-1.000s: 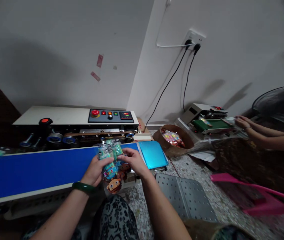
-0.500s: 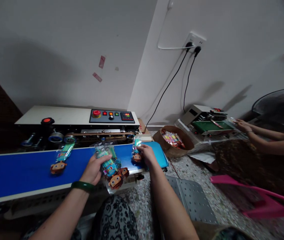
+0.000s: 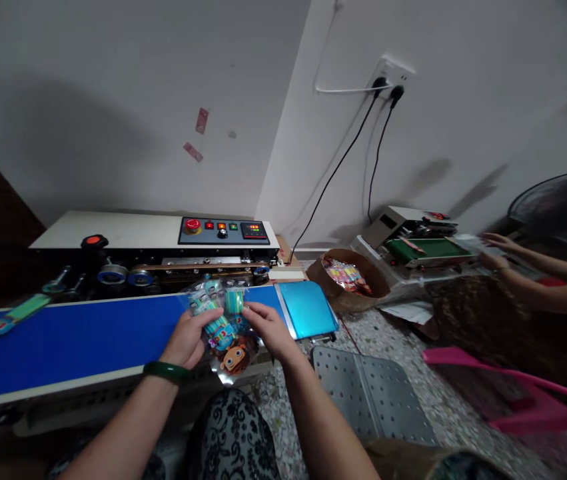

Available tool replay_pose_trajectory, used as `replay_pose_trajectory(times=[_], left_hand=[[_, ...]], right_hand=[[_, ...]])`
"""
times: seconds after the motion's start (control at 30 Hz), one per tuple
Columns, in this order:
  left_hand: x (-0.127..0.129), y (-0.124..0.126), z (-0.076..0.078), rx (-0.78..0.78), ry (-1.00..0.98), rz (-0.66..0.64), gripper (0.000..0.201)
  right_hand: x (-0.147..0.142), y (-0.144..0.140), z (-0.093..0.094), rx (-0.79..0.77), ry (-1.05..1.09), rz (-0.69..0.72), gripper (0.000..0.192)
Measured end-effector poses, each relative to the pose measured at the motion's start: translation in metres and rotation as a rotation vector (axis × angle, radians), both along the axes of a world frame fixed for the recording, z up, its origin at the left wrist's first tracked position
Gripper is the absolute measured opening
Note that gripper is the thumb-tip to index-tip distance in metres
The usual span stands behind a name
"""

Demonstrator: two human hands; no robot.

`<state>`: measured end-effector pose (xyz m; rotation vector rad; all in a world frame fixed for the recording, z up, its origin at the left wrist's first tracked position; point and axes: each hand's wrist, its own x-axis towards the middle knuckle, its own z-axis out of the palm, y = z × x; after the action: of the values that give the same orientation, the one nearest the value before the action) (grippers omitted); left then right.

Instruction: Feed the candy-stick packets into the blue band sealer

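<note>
Head view: we record first the long white band-sealing machine against the wall, its grey control panel lit. Before it runs the flat blue conveyor belt, ending at a glossy cyan metal plate. At the belt's far left end lies one sealed green-and-blue packet, well apart from the hands. We note a perforated grey metal tray on the speckled floor and a round brown basket of packets beyond it. A co-worker's arm reaches toward a second, green-belted sealer. Our left hand grips a stack of clear plastic packets with cartoon-face cards at the belt's near edge; our right hand pinches the stack's right side.
</note>
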<state>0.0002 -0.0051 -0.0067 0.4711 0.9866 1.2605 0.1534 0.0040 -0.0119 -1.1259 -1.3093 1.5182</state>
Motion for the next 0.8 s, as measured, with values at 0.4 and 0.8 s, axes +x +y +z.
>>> replay_pose_trajectory(times=[0.4,0.8], left_hand=[[0.002,0.005,-0.005,-0.044,0.048,0.137,0.035],[0.000,0.007,0.001,-0.061,0.031,0.121,0.033]], right_hand=[[0.022,0.012,-0.019,0.057,0.091,-0.540,0.035],[0.054,0.067,-0.023,-0.211,-0.033,-0.399,0.017]])
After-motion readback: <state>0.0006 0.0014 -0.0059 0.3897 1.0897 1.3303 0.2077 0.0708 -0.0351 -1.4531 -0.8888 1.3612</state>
